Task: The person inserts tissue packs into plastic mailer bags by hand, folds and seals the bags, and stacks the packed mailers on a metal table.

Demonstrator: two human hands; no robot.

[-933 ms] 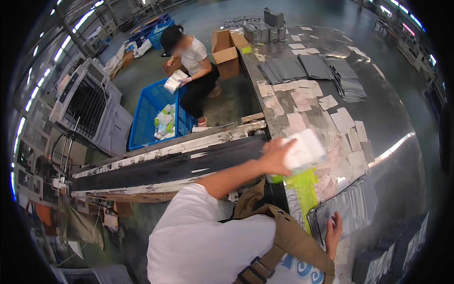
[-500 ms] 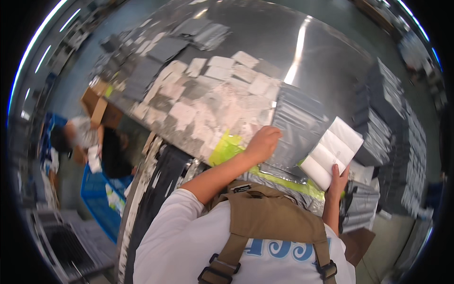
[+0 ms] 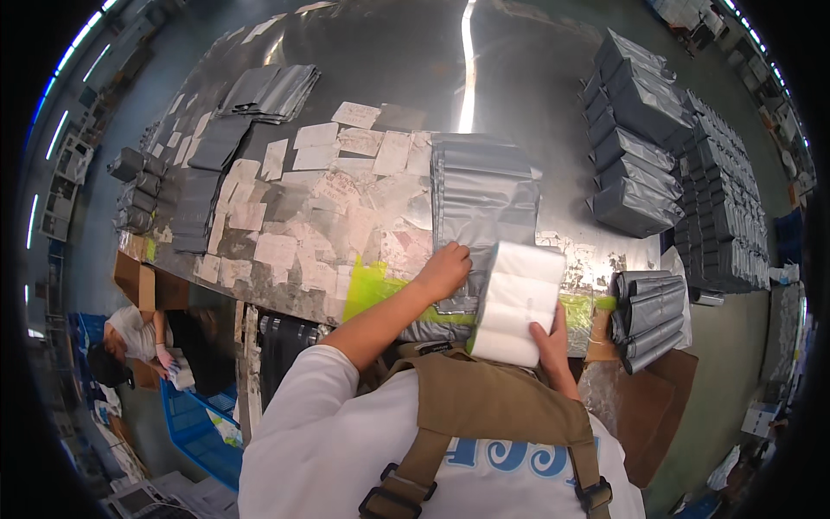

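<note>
My right hand (image 3: 548, 344) holds a white soft packet (image 3: 517, 303) upright at the near edge of the metal table (image 3: 380, 52). My left hand (image 3: 444, 270) rests with closed fingers on the near end of a stack of flat grey mailer bags (image 3: 484, 190), pinching the top bag's edge. A yellow-green sheet (image 3: 370, 291) lies on the table just left of that hand. My white sleeve and a tan chest strap fill the lower middle of the view.
Many paper labels (image 3: 322, 173) are stuck on the table's left half. Filled grey bags (image 3: 633, 147) are piled at the right, more rolls (image 3: 647, 311) lie near my right hand. Another person (image 3: 130, 339) crouches by a blue crate (image 3: 197, 426) at the lower left.
The view has swung from the left side of the room onto the table. My right hand brought the white packet in front of me, and my left hand reached onto the grey bag stack.
</note>
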